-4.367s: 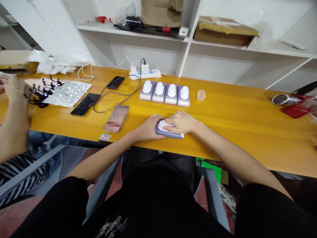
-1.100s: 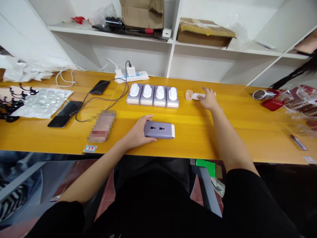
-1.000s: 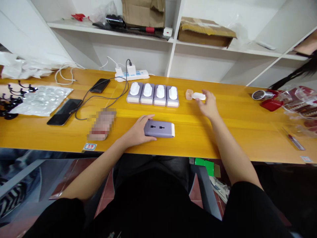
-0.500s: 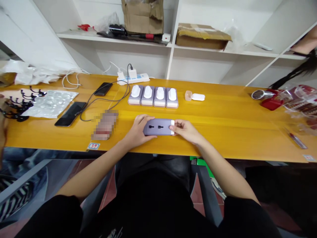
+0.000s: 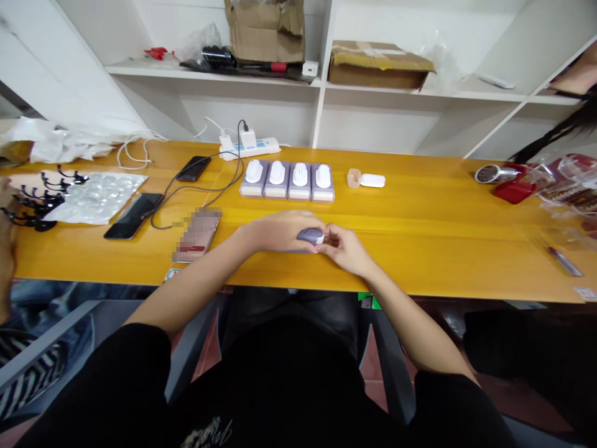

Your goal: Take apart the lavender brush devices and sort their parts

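Note:
My left hand [image 5: 278, 229] lies over a purple adapter block [image 5: 311, 236] near the front edge of the yellow table [image 5: 443, 236], fingers wrapped round it so only its right end shows. My right hand [image 5: 342, 246] pinches that white-tipped end. A row of purple adapter blocks with white tops [image 5: 288, 181] stands behind my hands. A loose white piece [image 5: 372, 180] lies beside a small tan cup [image 5: 353, 178] to the right of the row.
Two phones [image 5: 133, 215] [image 5: 194, 168] lie at the left, cabled to a power strip [image 5: 249, 147]. A clear blister sheet [image 5: 96, 196] and black clips [image 5: 35, 202] lie far left by another person's hand [image 5: 5, 242]. Red tape dispenser [image 5: 506, 185] at right. Boxes on the shelves behind.
My right hand came back from the white piece by the tan cup to the block's right end. My left hand moved over the top of the block and covers it.

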### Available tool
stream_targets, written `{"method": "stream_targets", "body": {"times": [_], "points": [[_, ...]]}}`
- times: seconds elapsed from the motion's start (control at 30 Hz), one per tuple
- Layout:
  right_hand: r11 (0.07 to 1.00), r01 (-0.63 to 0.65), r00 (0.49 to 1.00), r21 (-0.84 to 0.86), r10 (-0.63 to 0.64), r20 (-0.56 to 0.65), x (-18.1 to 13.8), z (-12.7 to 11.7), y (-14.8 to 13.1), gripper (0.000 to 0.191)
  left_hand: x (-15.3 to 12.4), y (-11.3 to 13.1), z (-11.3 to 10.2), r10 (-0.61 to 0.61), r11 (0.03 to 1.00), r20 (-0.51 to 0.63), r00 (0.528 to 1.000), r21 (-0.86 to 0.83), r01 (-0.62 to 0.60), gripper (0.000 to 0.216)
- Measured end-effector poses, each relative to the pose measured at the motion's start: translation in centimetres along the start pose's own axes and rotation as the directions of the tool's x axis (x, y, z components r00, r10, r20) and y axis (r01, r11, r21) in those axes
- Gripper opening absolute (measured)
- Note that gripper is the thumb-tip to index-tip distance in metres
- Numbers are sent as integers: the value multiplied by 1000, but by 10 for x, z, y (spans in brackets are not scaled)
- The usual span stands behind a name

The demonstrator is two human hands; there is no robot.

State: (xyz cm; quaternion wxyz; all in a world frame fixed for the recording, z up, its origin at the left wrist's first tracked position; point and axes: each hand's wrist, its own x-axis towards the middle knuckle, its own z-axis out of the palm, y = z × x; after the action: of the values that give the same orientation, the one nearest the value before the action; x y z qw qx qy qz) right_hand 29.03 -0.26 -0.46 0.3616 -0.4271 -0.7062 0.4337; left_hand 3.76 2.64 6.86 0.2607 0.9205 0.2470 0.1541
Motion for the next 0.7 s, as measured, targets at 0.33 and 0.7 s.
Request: {"method": "stream_targets", "body": {"times": [0.33,0.7], "points": [[997,62,998,-37,-61,23,0,-3,6,35,20,-9,-5,54,988,106,993,-151,-37,25],[980,-17,1000,198,13,23,0,-8,8,43,16,-20,-11,13,988,65,998,-157,-3,31]]}}
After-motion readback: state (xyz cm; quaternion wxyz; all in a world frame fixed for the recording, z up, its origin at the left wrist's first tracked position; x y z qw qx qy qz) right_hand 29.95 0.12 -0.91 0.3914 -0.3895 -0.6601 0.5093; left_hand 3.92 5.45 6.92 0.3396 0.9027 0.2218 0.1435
